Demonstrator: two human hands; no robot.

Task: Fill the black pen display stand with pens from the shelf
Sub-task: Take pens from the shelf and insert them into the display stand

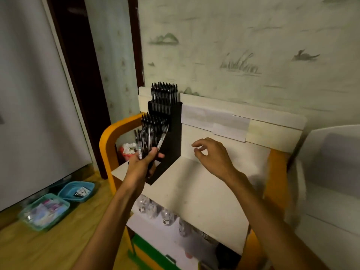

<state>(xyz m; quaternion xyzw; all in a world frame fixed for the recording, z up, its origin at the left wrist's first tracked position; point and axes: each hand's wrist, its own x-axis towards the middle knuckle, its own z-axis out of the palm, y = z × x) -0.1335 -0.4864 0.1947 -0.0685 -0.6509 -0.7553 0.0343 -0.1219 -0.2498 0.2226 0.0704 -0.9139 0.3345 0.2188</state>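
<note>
Between my left fingers: a bunch of pens.
Just behind them stands the black stand. My right hand hangs beside it, fingers loose, holding nothing.

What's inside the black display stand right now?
The black pen display stand has black pens packed upright in its top tier and more in the tier below. The left hand, gripping a pen bundle, hides the lowest front slots.
</note>
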